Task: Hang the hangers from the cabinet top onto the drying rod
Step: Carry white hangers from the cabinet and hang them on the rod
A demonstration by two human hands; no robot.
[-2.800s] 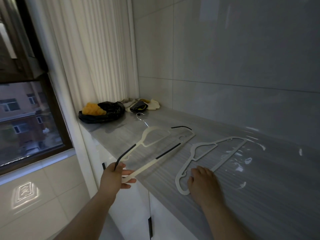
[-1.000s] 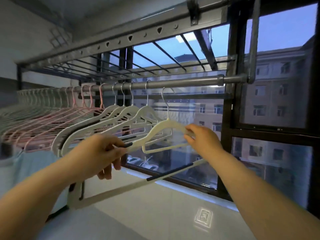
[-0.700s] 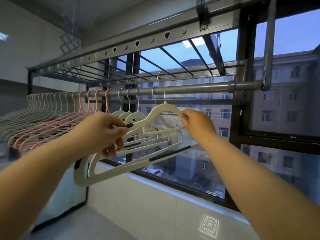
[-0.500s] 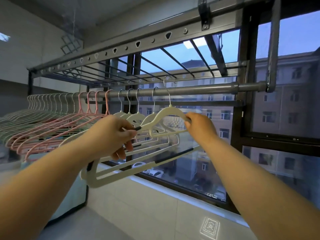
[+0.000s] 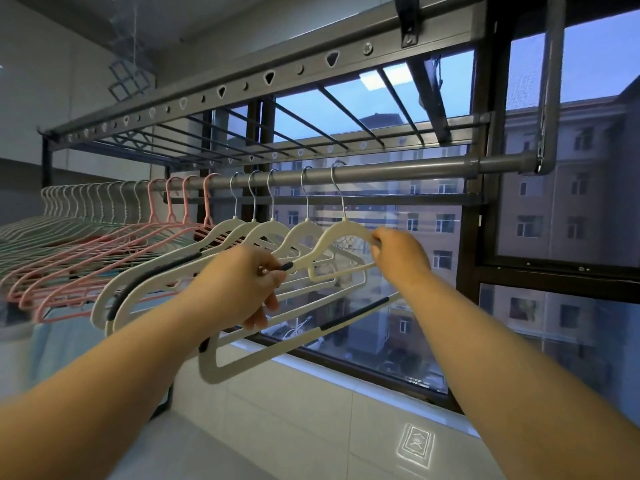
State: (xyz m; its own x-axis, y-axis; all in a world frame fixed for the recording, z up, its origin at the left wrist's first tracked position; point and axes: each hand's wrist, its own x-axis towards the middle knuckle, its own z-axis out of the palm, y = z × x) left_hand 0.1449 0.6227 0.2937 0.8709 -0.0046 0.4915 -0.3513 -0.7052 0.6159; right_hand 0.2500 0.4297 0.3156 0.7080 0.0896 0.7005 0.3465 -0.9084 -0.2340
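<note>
Hook of the hanger (image 5: 346, 227) now over the drying rod (image 5: 415, 168), left hand (image 5: 239, 282) curled round its 8 o'clock arm, right hand (image 5: 401, 254) pinching its 3 o'clock shoulder

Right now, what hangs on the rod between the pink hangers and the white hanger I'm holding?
Four white hangers with metal hooks hang on the drying rod between the pink hangers and the held hanger, as the head view shows.

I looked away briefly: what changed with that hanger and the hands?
The white hanger went up from the cabinet top to the drying rod, and its hook now sits over the rod. The left hand kept its grip on it; the right hand took hold of its shoulder. The other hangers stayed put.
</note>
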